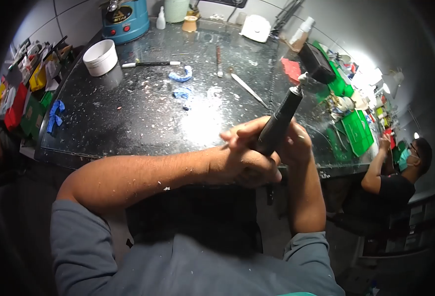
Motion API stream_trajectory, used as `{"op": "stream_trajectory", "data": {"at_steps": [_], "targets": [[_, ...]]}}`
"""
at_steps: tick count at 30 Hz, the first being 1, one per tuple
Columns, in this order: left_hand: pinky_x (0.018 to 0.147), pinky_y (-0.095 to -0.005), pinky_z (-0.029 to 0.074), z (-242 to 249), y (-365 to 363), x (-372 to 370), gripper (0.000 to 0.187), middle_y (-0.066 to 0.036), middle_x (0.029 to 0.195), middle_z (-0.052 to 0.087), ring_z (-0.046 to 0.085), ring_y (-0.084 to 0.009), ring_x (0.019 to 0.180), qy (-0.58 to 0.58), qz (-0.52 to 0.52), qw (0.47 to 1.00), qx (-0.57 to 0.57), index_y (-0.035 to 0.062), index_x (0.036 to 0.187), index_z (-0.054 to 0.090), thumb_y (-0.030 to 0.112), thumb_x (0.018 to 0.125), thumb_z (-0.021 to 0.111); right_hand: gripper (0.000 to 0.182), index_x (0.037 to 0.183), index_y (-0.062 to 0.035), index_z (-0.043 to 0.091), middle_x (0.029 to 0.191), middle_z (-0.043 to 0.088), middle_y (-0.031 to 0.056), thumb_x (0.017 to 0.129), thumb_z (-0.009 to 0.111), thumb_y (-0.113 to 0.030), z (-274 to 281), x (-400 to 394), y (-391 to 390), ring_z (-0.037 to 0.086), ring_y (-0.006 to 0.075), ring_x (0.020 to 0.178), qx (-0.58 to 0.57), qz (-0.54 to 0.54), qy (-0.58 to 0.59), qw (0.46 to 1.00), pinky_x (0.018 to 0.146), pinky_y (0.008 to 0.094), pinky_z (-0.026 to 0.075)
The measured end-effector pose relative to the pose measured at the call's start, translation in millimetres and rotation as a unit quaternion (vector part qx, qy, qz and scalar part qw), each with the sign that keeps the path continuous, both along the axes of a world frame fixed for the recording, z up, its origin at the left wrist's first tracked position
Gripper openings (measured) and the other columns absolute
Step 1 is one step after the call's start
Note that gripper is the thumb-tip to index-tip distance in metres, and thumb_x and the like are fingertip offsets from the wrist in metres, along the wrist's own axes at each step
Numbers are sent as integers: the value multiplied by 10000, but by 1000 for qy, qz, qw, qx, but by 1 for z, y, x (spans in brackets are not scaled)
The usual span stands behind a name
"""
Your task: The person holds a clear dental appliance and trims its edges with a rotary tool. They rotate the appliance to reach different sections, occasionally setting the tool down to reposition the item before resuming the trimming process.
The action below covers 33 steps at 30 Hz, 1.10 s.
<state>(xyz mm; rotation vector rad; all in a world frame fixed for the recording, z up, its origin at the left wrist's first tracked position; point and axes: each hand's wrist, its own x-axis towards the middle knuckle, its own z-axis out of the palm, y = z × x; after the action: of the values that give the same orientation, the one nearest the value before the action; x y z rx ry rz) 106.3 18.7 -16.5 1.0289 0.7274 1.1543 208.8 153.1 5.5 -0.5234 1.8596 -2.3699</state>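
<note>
A black handpiece (279,121) slants up and to the right, with a small whitish piece (303,78) at its metal tip. My left hand (247,160) is closed round its lower part. On the far side of the tool, my right hand (298,141) is close against it; its fingers are partly hidden and blurred, so their hold cannot be made out. Beyond the hands lie a pointed metal tool (247,89), a brush (219,61), a blue-and-white curved piece (181,74) and a black-and-white pen (151,64).
The dark tabletop (143,111) carries white specks. A white bowl (100,58) and blue machine (125,20) stand back left. A black box (317,63) and green tray (358,133) are at right. A masked person (400,167) sits beyond the right edge.
</note>
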Motion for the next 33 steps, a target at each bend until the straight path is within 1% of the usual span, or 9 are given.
{"op": "stream_trajectory", "data": {"at_steps": [3,9,12,14,16,22,26,29,33], "targets": [[405,-225,214,-2,-5,-10,260,56,536,328,329,-52,429,-135,-152,978,-47,106,644,488,204,818,653,765,1293,126,424,1091,614,285,915,520,-531,-2,-13,-5,505,414,1205,-53,29,57,997,1107,609,201],[489,-263,349,-5,-1,-13,182,-14,731,468,469,-106,583,-106,44,993,-15,13,826,587,193,851,596,489,968,5,552,890,665,158,884,605,-474,9,-24,-11,638,293,993,92,-231,83,965,1160,534,123],[521,-284,386,4,2,-10,196,-35,763,512,499,-118,620,-12,185,982,28,0,851,598,195,847,577,357,1057,35,590,995,642,164,913,617,-291,17,-23,-13,621,267,1029,84,-272,-6,959,1009,435,413],[528,-293,396,-2,5,-7,196,-37,748,528,505,-120,617,118,272,951,88,5,847,598,199,839,573,348,1069,40,586,1018,643,171,918,609,-273,15,-28,-5,618,260,1039,81,-262,-28,961,989,411,433],[444,-254,303,7,7,-13,208,23,585,443,398,-77,474,-57,232,961,-137,97,717,532,248,822,629,353,1113,63,570,1085,640,181,948,543,-248,24,-38,-3,614,269,1059,132,-291,-23,947,987,393,441],[414,-252,245,1,14,-18,273,58,521,378,326,-69,415,-117,266,950,-116,136,628,465,224,838,616,325,1116,51,583,1021,671,165,1007,443,-222,35,-100,22,647,275,1030,-27,-244,42,968,970,411,450],[410,-246,221,-3,15,-17,285,73,525,348,293,-57,419,-159,261,947,-102,142,644,449,196,849,640,341,1013,18,663,910,707,109,941,576,-303,17,-167,70,667,206,868,349,-275,-19,896,780,305,481],[425,-241,267,-1,10,-9,316,59,549,406,342,-51,451,-84,251,962,-70,128,626,483,236,872,650,331,1045,-88,700,868,702,98,843,675,-349,13,-200,75,657,239,810,691,-219,-119,679,762,339,505],[443,-239,285,-5,9,-7,322,56,562,423,364,-45,484,-83,267,959,-43,110,649,499,259,892,647,294,991,-94,731,839,710,78,791,738,-310,6,-228,52,667,175,804,672,-283,155,666,763,306,524]]}}
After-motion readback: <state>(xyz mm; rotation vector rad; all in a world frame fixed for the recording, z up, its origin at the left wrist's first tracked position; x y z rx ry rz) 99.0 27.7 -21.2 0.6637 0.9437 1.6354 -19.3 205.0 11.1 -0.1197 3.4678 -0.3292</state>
